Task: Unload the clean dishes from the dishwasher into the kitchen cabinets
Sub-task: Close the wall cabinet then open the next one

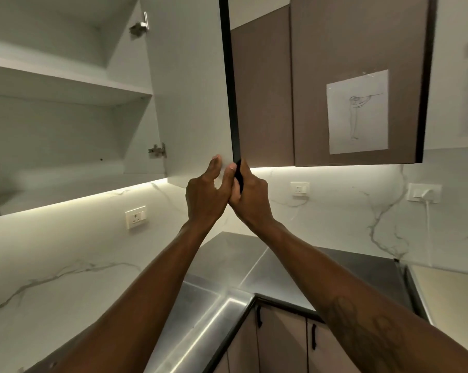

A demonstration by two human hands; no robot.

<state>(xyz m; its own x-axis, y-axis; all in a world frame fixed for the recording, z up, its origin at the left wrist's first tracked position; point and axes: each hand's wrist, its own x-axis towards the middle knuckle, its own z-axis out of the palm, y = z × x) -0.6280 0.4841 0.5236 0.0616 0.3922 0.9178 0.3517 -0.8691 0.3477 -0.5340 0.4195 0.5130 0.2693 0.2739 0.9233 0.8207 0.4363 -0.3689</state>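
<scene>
The top of the open cabinet door [189, 90] is cut off, and its lower corner is hidden behind the left hand [206, 195] and the right hand [250, 196], by which it is gripped, the two touching each other. The door is seen nearly edge-on, its long axis vertical, the white inner face turned left toward the shelves [66, 84].

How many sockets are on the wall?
3: left socket under the open cabinet; middle socket under the closed cabinets; right socket, with a cord plugged in. Others may be hidden.
</scene>
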